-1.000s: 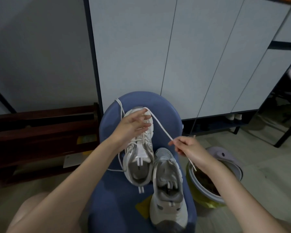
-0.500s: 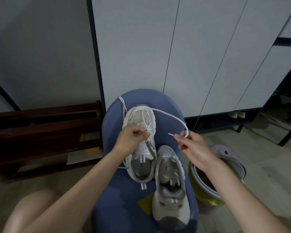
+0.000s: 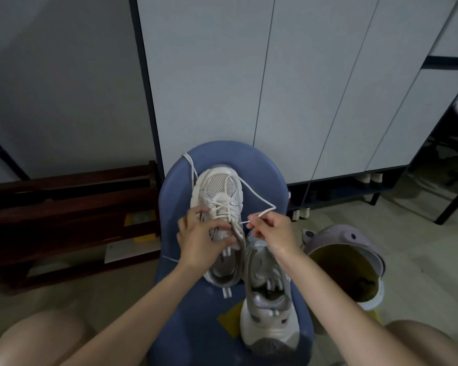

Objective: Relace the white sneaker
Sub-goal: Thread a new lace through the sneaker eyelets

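Rounded blue chair seat (image 3: 262,165) carries two mesh sneakers: my left hand (image 3: 198,240) grips the white sneaker (image 3: 218,188), my right hand (image 3: 271,232) pinches its cord lace (image 3: 257,195).

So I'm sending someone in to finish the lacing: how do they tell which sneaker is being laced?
Find the blue chair before the grey cabinet doors; two sneakers lie on its seat. It is the white sneaker farther back, on the left. Unlike the unlaced sneaker, a white lace trails from it.
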